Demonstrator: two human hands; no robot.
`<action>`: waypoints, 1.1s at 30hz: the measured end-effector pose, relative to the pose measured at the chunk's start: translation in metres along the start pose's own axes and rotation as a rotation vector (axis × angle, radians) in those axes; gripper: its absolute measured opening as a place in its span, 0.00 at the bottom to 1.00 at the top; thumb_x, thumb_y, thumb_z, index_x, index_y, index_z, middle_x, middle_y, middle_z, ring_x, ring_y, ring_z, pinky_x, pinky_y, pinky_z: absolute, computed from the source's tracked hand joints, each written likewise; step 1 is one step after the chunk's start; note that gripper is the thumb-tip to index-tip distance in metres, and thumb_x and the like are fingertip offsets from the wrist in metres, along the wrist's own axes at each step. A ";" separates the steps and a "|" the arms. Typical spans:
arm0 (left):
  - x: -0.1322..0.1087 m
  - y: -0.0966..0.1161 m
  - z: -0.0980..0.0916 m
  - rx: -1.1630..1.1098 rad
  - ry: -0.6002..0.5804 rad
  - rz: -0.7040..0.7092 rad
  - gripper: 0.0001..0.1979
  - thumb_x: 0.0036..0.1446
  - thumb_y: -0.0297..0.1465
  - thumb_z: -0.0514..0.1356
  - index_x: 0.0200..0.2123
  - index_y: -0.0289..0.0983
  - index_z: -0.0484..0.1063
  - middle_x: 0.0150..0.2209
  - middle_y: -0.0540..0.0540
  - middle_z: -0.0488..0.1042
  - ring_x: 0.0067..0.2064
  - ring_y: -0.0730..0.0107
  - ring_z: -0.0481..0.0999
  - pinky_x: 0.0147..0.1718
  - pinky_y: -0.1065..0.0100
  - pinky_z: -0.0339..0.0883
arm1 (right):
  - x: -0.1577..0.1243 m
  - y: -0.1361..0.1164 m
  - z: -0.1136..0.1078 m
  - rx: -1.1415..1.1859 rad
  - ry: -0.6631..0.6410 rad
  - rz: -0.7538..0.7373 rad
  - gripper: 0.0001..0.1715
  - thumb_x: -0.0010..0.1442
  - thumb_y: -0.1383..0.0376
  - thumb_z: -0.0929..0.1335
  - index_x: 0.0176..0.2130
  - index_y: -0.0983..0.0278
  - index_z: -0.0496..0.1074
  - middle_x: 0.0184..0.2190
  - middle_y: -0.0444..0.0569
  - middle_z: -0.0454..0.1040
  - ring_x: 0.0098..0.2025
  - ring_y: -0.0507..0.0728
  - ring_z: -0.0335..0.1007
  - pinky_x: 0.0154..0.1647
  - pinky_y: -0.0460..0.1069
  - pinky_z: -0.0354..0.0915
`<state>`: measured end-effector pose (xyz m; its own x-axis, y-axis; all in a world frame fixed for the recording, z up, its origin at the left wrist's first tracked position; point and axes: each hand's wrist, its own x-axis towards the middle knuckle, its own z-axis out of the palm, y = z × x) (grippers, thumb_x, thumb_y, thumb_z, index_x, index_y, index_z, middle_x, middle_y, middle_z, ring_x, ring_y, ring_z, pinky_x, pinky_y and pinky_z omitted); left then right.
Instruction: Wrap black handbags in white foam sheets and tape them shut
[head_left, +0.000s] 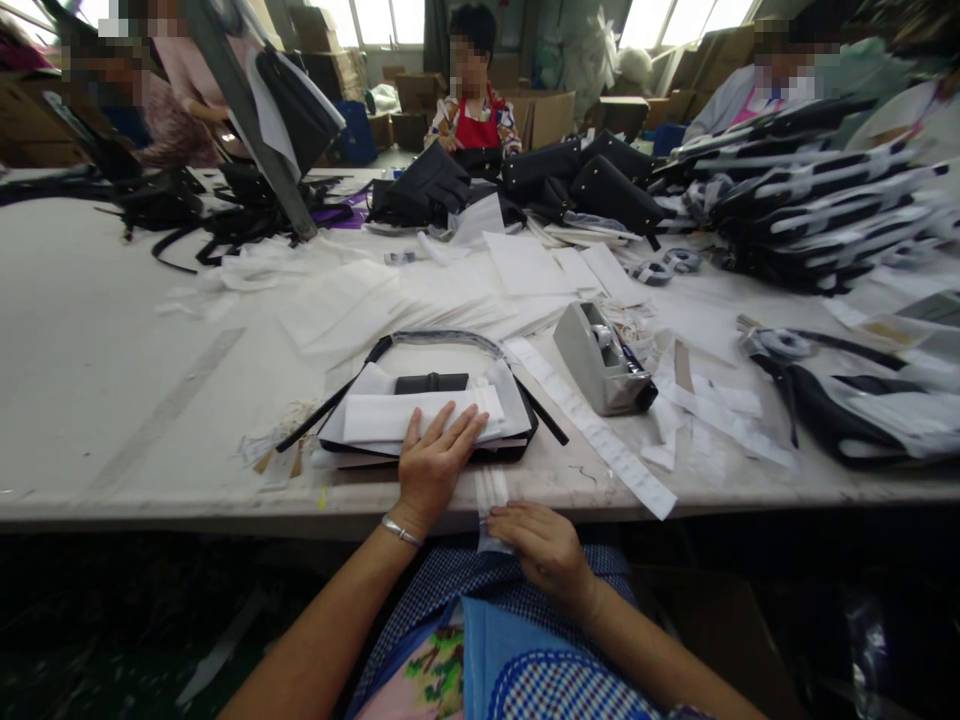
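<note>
A black handbag lies on the table near its front edge, partly covered with white sheets; its wrapped handle arches away from me. My left hand rests on the bag with fingers stretched out, pressing a folded white foam strip. Just below the bag, at the table edge, my right hand has its fingers closed on a translucent white strip that hangs over the edge. A grey tape dispenser stands to the right of the bag.
A long white paper strip lies beside the dispenser. White sheets and black bags spread behind. Wrapped bags are stacked at right; another bag lies nearer. A metal post rises at left. Several people sit or stand around the table.
</note>
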<state>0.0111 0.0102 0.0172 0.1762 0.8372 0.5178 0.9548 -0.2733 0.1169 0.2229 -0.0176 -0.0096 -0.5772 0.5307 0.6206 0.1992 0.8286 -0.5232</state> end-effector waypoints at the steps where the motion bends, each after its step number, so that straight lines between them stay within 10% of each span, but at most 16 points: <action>1: 0.000 0.000 0.001 0.000 -0.001 -0.004 0.23 0.68 0.33 0.52 0.65 0.51 0.58 0.61 0.51 0.67 0.65 0.59 0.63 0.66 0.42 0.44 | -0.001 -0.001 0.000 0.001 -0.001 0.004 0.21 0.63 0.77 0.60 0.48 0.61 0.73 0.41 0.49 0.81 0.46 0.56 0.78 0.51 0.54 0.73; 14: -0.004 -0.002 0.007 -0.009 -0.018 0.019 0.23 0.68 0.32 0.52 0.64 0.52 0.59 0.62 0.51 0.66 0.66 0.59 0.60 0.67 0.42 0.40 | 0.053 -0.016 -0.038 0.050 0.014 -0.033 0.21 0.63 0.76 0.60 0.47 0.62 0.75 0.40 0.50 0.81 0.43 0.55 0.78 0.46 0.51 0.74; 25: -0.008 -0.001 0.014 -0.004 0.114 0.061 0.09 0.65 0.28 0.56 0.44 0.40 0.76 0.55 0.43 0.74 0.59 0.58 0.70 0.65 0.44 0.48 | 0.137 0.047 -0.033 -0.030 0.007 0.320 0.09 0.61 0.69 0.70 0.38 0.57 0.81 0.36 0.41 0.82 0.38 0.54 0.79 0.43 0.45 0.71; 33: -0.007 -0.003 0.011 -0.115 0.155 0.055 0.15 0.66 0.26 0.54 0.54 0.37 0.71 0.51 0.45 0.77 0.53 0.64 0.74 0.64 0.54 0.55 | 0.145 0.086 -0.022 -0.260 -0.086 0.288 0.03 0.54 0.66 0.76 0.31 0.57 0.81 0.40 0.46 0.79 0.48 0.58 0.73 0.52 0.51 0.67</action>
<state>0.0098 0.0098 0.0040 0.1797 0.7388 0.6495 0.9096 -0.3763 0.1764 0.1735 0.1345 0.0484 -0.5305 0.7402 0.4130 0.5502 0.6714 -0.4966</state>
